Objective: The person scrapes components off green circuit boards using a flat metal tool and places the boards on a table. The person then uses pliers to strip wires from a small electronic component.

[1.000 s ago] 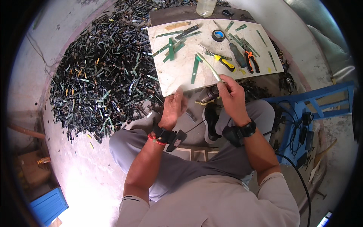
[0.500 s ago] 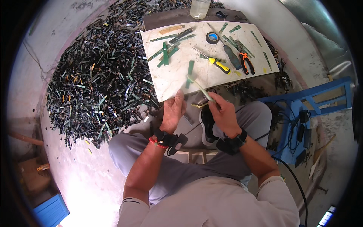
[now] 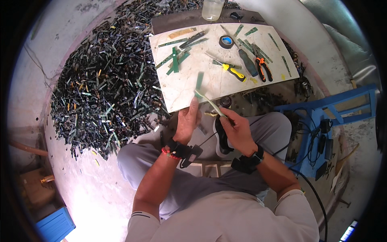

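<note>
My left hand (image 3: 188, 123) is at the near edge of the white board (image 3: 181, 94), its fingers closed at the lower end of a narrow green circuit-board strip (image 3: 200, 80), which is blurred. My right hand (image 3: 239, 132) pinches a slender, pale, slightly curved stick-like tool (image 3: 211, 103); its far tip meets the strip close to my left fingertips. Beyond my hands on the board lie a yellow-and-black screwdriver (image 3: 236, 73), orange-and-black pliers (image 3: 263, 69), a dark-handled tool (image 3: 247, 62), a roll of black tape (image 3: 226, 41) and several other green strips (image 3: 175, 60).
A large heap of dark strips (image 3: 105, 84) covers the floor on the left. A jar of cloudy liquid (image 3: 212, 10) stands behind the board. At right is a blue chair-like frame (image 3: 310, 137) with black cables. A black shoe (image 3: 221, 137) rests beneath my right hand.
The green strip has shifted left and slightly nearer, tilting a little. My right hand and its pale tool have moved down. My left hand has moved slightly, its fingertips now against the strip.
</note>
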Demonstrator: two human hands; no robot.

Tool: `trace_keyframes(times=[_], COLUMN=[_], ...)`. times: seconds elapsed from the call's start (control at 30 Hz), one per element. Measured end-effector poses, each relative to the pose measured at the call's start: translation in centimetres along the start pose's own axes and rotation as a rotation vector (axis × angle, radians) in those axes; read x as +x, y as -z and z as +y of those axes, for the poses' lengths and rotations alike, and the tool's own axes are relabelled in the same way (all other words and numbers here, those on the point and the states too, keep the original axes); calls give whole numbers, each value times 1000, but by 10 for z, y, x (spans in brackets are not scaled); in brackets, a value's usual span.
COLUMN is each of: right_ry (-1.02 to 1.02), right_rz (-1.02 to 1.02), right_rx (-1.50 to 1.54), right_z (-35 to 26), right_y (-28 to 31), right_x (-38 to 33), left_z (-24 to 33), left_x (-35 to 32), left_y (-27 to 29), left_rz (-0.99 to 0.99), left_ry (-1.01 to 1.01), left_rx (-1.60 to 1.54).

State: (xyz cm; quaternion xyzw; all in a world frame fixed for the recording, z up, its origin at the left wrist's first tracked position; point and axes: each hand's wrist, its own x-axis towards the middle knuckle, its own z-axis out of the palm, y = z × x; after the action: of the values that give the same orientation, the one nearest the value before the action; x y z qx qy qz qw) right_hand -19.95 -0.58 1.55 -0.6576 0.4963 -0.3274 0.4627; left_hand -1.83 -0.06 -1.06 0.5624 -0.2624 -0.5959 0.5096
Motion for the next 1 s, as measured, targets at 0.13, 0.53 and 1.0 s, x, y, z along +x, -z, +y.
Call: trace_keyframes(times=[0.13,0.53,1.0], right_ry=[57,219,170], right_rz=[21,149,118], right_rx=[14,-348,-263], right_z=[5,-3,-2], right_y=[-1,-7,-6], right_x=[5,23,16], left_z=[2,-3,-7], left_x=[0,4,4], left_y=[-2,5,8], left_rz=[3,-29,-32], left_ry=[0,51,44], left_rx=[-6,-6,2])
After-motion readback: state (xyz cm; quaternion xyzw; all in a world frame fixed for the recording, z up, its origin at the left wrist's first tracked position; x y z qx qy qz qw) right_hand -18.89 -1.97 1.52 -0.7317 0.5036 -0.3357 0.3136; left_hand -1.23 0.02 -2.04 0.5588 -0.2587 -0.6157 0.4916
